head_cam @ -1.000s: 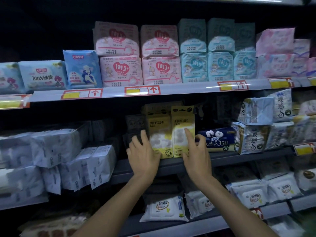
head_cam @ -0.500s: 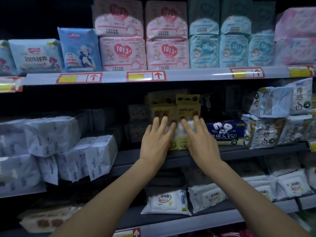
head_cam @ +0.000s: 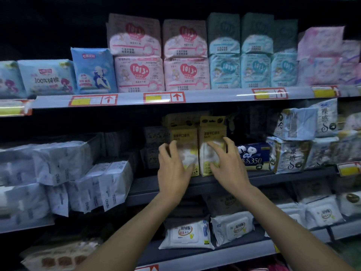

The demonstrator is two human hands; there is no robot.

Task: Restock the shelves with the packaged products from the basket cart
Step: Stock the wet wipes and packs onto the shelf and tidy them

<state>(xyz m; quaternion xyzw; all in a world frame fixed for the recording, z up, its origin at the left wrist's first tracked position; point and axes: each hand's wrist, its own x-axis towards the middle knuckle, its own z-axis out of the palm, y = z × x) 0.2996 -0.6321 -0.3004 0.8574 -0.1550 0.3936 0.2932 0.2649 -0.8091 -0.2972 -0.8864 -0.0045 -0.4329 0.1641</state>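
Observation:
Two yellow wipe packs stand upright side by side on the middle shelf (head_cam: 273, 178). My left hand (head_cam: 173, 171) rests with curled, spread fingers against the front of the left yellow pack (head_cam: 182, 139). My right hand (head_cam: 227, 167) lies on the front of the right yellow pack (head_cam: 212, 135), fingers apart, thumb at its right edge. Neither hand lifts a pack off the shelf. More yellow packs (head_cam: 181, 119) stand behind them. The basket cart is out of view.
A blue tissue pack (head_cam: 254, 155) sits just right of my right hand. White packs (head_cam: 109, 184) lean at the left of the middle shelf. Pink packs (head_cam: 139, 73) and teal packs (head_cam: 224, 71) fill the upper shelf. Wipe packs (head_cam: 185, 233) lie on the lower shelf.
Both hands have slid down the fronts of the two yellow packs and their fingers have curled. The camera view shifted slightly.

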